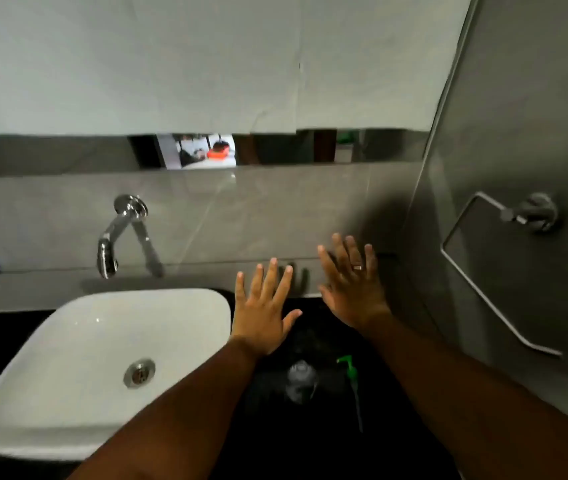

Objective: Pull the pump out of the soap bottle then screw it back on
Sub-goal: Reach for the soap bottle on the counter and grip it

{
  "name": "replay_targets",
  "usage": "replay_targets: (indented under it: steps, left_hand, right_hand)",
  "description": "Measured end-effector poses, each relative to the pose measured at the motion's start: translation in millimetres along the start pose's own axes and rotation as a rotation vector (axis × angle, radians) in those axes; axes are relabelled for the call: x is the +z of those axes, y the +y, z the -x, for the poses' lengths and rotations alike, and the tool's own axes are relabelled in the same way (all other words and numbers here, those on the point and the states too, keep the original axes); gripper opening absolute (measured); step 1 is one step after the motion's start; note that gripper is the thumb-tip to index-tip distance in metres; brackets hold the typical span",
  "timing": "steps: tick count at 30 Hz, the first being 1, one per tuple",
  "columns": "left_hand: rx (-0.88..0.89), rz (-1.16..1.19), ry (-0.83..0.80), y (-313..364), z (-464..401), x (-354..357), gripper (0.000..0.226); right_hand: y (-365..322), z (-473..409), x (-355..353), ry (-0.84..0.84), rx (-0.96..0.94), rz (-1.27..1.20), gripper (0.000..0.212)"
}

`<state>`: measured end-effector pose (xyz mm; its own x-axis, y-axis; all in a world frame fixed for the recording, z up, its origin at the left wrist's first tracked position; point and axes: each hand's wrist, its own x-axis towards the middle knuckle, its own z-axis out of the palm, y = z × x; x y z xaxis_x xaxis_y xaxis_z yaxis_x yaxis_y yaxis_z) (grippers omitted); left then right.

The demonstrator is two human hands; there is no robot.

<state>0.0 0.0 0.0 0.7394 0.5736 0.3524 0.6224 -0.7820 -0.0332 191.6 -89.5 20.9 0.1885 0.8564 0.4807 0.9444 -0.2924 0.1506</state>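
A clear soap bottle (300, 381) stands upright on the black counter (331, 445), seen from above, with no pump in its neck. The green pump (351, 370) lies on the counter just right of the bottle, its long tube trailing toward me. My left hand (262, 315) is stretched out flat, fingers spread, beyond the bottle near the sink's right corner. My right hand (351, 285), a ring on one finger, is also spread flat, farther back near the wall. Both hands hold nothing and touch neither the bottle nor the pump.
A white square sink (50, 393) with a metal drain fills the left of the counter. A chrome tap (116, 233) juts from the grey tiled wall above it. A metal towel ring (504, 265) hangs on the right wall. A mirror strip runs above.
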Motion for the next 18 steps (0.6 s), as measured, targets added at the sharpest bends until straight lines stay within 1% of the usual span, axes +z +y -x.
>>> replay_targets:
  steps: [1, 4, 6, 10, 14, 18]
  left_hand:
    - [-0.032, 0.024, -0.07, 4.3, 11.6, 11.5, 0.08]
    - [-0.049, 0.038, -0.167, 15.5, 47.2, 46.6, 0.081]
    - [-0.05, 0.104, -0.23, 23.7, 62.1, 61.1, 0.085]
    - [-0.033, 0.255, -0.319, 33.2, 96.6, 83.4, 0.093]
    - [-0.12, 0.386, -0.371, 35.5, 114.4, 101.4, 0.092]
    - [-0.24, 0.572, -0.409, 32.1, 109.0, 112.8, 0.072]
  right_hand:
    - [-4.8, 13.6, 11.5, -0.07, 0.038, -0.013, 0.089]
    - [-16.8, 59.6, 38.5, -0.285, 0.08, -0.028, 0.087]
    - [-23.3, 88.7, 58.7, -0.422, 0.113, -0.059, 0.084]
    - [-31.3, 134.0, 82.1, -0.596, 0.223, -0.071, 0.074]
    - [-28.2, 150.1, 94.5, -0.685, 0.394, -0.108, 0.063]
    - [-24.5, 146.2, 105.2, -0.7, 0.488, -0.197, 0.048]
